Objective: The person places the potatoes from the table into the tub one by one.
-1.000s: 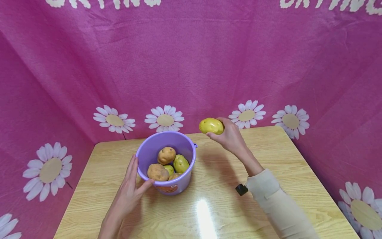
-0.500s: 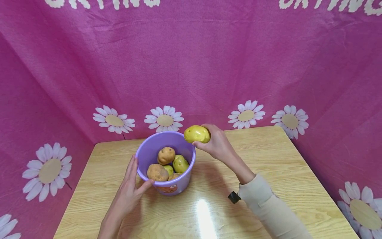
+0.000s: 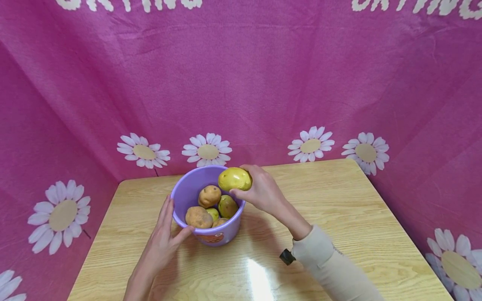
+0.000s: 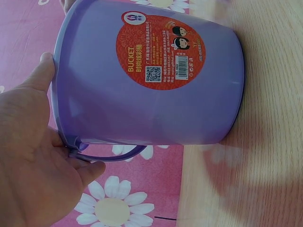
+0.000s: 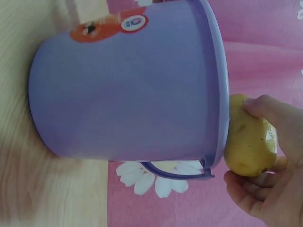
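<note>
A purple bucket stands upright on the table, its label facing the near side. Inside lie several potatoes, among them a brown one and a greenish-yellow one. My right hand holds a glossy yellow potato between thumb and fingers, over the bucket's far right rim; in the right wrist view this potato is just past the rim. My left hand rests against the bucket's left side with fingers extended and the thumb at the front rim. The handle hangs down beside the fingers in the left wrist view.
The bucket is on a light wooden table, with a bright reflection in front of it. A pink cloth printed with white daisies surrounds the table at the back and both sides. A small black object sits at the right cuff.
My right hand has moved left and down, bringing the yellow potato from right of the bucket to above its rim. The left hand and bucket have stayed in place.
</note>
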A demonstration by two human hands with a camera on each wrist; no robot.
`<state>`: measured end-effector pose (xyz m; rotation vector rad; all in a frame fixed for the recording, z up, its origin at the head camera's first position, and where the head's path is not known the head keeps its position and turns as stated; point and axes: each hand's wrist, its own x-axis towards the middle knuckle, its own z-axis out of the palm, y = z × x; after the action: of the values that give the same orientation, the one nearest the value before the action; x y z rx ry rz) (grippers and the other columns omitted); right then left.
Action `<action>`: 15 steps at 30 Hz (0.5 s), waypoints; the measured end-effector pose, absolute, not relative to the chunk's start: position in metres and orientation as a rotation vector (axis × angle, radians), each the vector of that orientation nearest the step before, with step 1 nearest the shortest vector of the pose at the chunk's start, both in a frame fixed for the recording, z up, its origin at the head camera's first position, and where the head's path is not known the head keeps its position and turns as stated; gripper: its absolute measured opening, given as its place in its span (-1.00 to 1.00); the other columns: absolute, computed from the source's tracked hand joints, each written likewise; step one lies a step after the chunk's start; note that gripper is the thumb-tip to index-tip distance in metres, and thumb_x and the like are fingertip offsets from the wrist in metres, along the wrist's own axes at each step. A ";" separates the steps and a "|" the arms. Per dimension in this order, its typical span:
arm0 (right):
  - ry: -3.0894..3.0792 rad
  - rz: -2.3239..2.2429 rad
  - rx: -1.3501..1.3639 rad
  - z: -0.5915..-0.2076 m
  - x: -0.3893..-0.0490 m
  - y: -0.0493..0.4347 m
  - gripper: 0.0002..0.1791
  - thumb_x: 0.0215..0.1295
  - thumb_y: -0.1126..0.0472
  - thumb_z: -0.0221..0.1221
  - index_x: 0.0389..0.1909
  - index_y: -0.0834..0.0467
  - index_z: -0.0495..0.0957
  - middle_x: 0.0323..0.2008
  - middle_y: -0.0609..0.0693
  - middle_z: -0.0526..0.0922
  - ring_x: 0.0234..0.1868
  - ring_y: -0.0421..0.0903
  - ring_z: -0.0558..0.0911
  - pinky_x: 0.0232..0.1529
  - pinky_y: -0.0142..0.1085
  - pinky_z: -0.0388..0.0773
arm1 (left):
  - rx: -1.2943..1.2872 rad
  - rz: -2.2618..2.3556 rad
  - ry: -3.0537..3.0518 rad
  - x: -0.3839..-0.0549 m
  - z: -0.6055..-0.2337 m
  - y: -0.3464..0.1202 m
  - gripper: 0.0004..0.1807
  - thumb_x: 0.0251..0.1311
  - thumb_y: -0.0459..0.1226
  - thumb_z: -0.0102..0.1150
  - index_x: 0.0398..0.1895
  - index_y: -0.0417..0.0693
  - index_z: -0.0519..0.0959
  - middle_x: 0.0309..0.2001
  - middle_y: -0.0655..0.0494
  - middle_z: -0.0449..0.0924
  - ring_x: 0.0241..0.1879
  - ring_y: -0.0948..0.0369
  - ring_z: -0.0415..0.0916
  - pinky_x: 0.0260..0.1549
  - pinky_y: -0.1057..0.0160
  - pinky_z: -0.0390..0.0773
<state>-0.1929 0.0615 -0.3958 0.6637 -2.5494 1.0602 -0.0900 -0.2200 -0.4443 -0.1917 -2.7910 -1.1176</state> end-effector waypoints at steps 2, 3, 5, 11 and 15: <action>-2.562 1.020 0.663 -0.397 -0.191 0.059 -0.30 -0.16 -0.14 0.41 0.03 0.10 0.49 -0.17 -0.10 0.55 -0.23 -0.20 0.50 -0.30 -0.29 0.46 | -0.197 -1.116 -2.783 -0.090 -0.444 -0.220 0.01 0.16 0.05 0.17 0.48 0.10 -0.27 0.46 0.31 -0.42 0.40 0.02 -0.22 0.22 -0.21 0.05; -2.564 1.005 0.666 -0.397 -0.190 0.057 -0.29 -0.16 -0.15 0.40 0.04 0.10 0.49 -0.15 -0.10 0.55 -0.21 -0.20 0.49 -0.29 -0.29 0.46 | -0.198 -1.115 -2.779 -0.090 -0.444 -0.220 0.01 0.16 0.04 0.18 0.48 0.09 -0.26 0.46 0.30 -0.42 0.40 0.02 -0.22 0.22 -0.20 0.04; -2.555 0.990 0.683 -0.398 -0.188 0.055 -0.28 -0.15 -0.15 0.40 0.05 0.12 0.50 -0.13 -0.09 0.56 -0.16 -0.20 0.49 -0.24 -0.27 0.46 | -0.200 -1.117 -2.776 -0.090 -0.444 -0.220 0.01 0.16 0.04 0.17 0.48 0.08 -0.26 0.46 0.30 -0.42 0.40 0.03 -0.22 0.23 -0.20 0.04; -2.522 0.947 0.710 -0.404 -0.184 0.048 -0.27 -0.17 -0.15 0.40 0.02 0.18 0.53 -0.12 -0.06 0.59 -0.11 -0.16 0.47 -0.14 -0.28 0.43 | -0.203 -1.123 -2.770 -0.090 -0.444 -0.220 0.01 0.17 0.03 0.17 0.48 0.09 -0.27 0.46 0.32 -0.43 0.40 0.03 -0.23 0.24 -0.18 0.02; -2.522 0.896 0.702 -0.407 -0.181 0.045 -0.28 -0.20 -0.18 0.40 -0.01 0.15 0.54 -0.18 -0.06 0.61 -0.20 -0.16 0.43 -0.22 -0.29 0.39 | -0.205 -1.123 -2.770 -0.090 -0.445 -0.220 0.01 0.17 0.03 0.17 0.48 0.08 -0.27 0.46 0.32 -0.43 0.40 0.05 -0.24 0.24 -0.18 0.02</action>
<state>-0.1808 0.0448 -0.4070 0.7023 -2.5221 0.8962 -0.0900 -0.2198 -0.4450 -0.2048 -2.7700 -1.1227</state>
